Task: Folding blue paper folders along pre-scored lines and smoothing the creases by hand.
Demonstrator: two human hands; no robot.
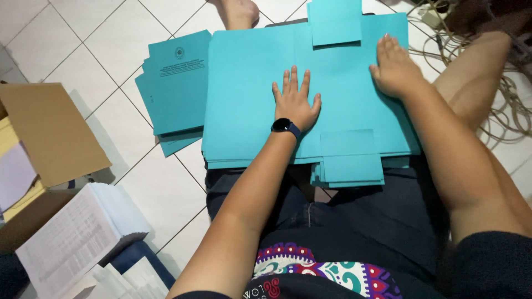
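Observation:
A large teal paper folder [249, 61] lies unfolded on top of a stack of the same sheets, across my lap and the floor. My left hand [295, 99], with a dark watch on its wrist, presses flat on the middle of the sheet, fingers spread. My right hand [394, 67] lies flat on the sheet's right part, near its edge. Neither hand grips anything. Small teal flaps stick out at the top [334, 22] and the bottom [349, 152] of the sheet.
A second pile of folded teal folders [174, 83] lies to the left on the white tiled floor. A brown cardboard box flap [52, 130] and stacks of printed white paper [75, 238] sit at left. Cables [507, 94] lie at right. A bare foot [239, 12] shows at top.

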